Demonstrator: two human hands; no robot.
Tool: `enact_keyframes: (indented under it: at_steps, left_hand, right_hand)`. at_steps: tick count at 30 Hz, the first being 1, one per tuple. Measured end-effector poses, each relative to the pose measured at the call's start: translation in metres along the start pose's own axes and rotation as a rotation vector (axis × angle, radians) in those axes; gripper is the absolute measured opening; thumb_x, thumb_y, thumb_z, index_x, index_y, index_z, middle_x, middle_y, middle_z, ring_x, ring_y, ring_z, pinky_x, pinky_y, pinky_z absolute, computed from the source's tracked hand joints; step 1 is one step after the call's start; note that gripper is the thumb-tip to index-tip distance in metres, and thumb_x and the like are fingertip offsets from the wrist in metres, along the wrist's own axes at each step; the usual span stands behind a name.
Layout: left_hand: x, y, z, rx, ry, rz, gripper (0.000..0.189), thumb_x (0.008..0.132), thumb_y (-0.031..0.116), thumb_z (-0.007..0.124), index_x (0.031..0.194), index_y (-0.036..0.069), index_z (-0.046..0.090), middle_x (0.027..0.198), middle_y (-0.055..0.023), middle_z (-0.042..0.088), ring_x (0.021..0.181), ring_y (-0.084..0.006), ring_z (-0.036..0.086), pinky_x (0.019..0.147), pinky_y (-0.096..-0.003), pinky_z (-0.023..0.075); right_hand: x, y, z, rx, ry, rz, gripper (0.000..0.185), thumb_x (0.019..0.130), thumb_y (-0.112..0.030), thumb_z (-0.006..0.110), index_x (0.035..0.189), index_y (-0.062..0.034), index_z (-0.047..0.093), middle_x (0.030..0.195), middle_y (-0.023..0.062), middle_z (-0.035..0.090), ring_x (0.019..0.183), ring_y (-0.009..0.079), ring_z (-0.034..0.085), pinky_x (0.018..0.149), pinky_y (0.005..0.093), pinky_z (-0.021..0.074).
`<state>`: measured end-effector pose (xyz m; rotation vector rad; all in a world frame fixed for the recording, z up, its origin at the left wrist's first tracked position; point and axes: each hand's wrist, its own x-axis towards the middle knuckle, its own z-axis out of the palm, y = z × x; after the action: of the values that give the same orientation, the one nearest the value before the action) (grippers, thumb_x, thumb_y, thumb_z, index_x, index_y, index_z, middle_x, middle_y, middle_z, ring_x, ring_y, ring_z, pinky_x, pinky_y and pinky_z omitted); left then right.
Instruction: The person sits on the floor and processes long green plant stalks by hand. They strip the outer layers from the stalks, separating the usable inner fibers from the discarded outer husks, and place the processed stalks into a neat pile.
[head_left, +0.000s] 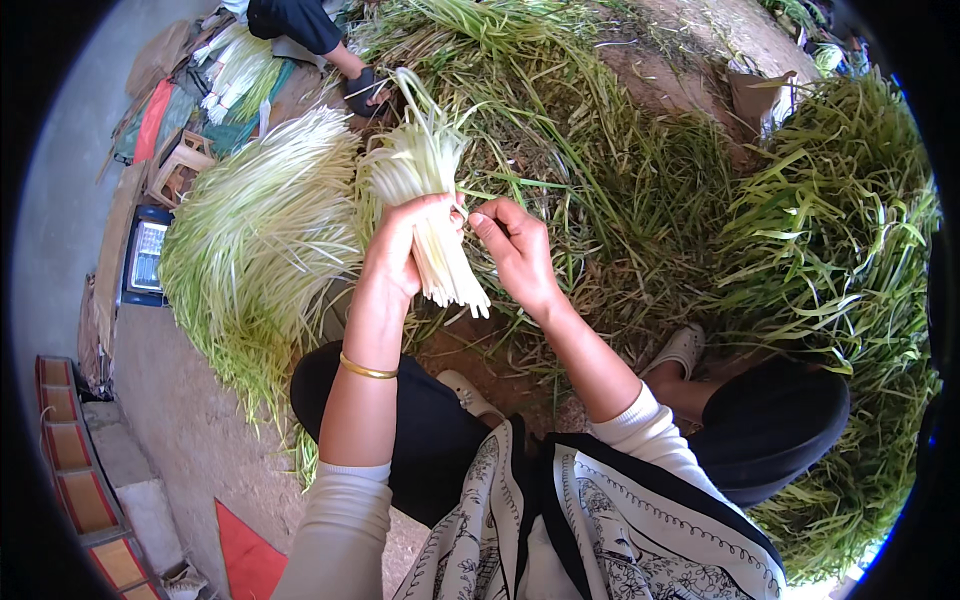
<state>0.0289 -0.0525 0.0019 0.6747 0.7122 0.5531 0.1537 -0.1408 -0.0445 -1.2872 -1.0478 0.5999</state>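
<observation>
My left hand (395, 238) is wrapped around a bundle of pale leafy stalks (420, 161), apparently blanched chives. The bundle's cut white ends point down towards me, while its tops fold over above the fist. Right beside it, my right hand (519, 253) pinches what looks like a thin leaf strand between thumb and forefinger, close to my left fingertips. A large heap of similar pale stalks (262, 202) lies to the left, with its green ends towards the floor.
Green leaves pile up (825, 225) on the right, and loose trimmings (600, 172) cover the ground ahead. At left are a digital scale (148, 255), a small stool (180, 166) and tied bundles (240, 71). Another person's sandalled foot (366, 91) is near the top.
</observation>
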Motion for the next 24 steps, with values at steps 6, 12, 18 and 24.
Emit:
enact_keyframes:
  at_steps: [6,12,18,24]
  left_hand:
    - [0.002,0.0,0.002,-0.007,0.045,0.036,0.023,0.077,0.013,0.063,0.093,-0.002,0.055,0.074,-0.0052,0.057,0.062,-0.0133,0.055,0.06,-0.0266,0.0488]
    - [-0.01,0.028,-0.014,-0.254,-0.095,0.154,0.018,0.079,0.011,0.062,0.09,-0.002,0.056,0.075,-0.0056,0.056,0.065,-0.0126,0.053,0.062,-0.0274,0.0477]
    - [-0.009,0.032,-0.024,-0.345,-0.147,0.125,0.022,0.079,0.006,0.06,0.099,0.0,0.053,0.08,-0.0053,0.057,0.069,-0.0128,0.053,0.065,-0.0278,0.0473]
    - [-0.006,0.023,-0.01,-0.238,-0.09,0.117,0.018,0.078,0.014,0.064,0.087,0.0,0.058,0.072,-0.0057,0.056,0.065,-0.0149,0.054,0.064,-0.027,0.048]
  right_hand:
    - [-0.011,0.01,-0.012,-0.078,0.172,0.147,0.013,0.089,-0.01,0.055,0.083,0.0016,0.058,0.068,0.0071,0.056,0.056,0.0139,0.049,0.051,0.0298,0.0417]
    - [-0.062,0.113,-0.147,-1.051,0.362,0.149,0.008,0.087,-0.006,0.056,0.083,0.0006,0.057,0.078,0.0134,0.06,0.063,0.0283,0.056,0.055,0.0391,0.0466]
    - [-0.08,0.123,-0.201,-1.019,0.416,0.315,0.028,0.081,-0.001,0.059,0.108,-0.0021,0.058,0.1,0.0177,0.063,0.081,0.0332,0.063,0.07,0.0413,0.0503]
    - [-0.014,0.019,-0.087,-0.747,0.061,-0.163,0.032,0.083,-0.007,0.059,0.114,-0.0036,0.057,0.1,0.0185,0.064,0.094,0.0276,0.061,0.08,0.0411,0.0479]
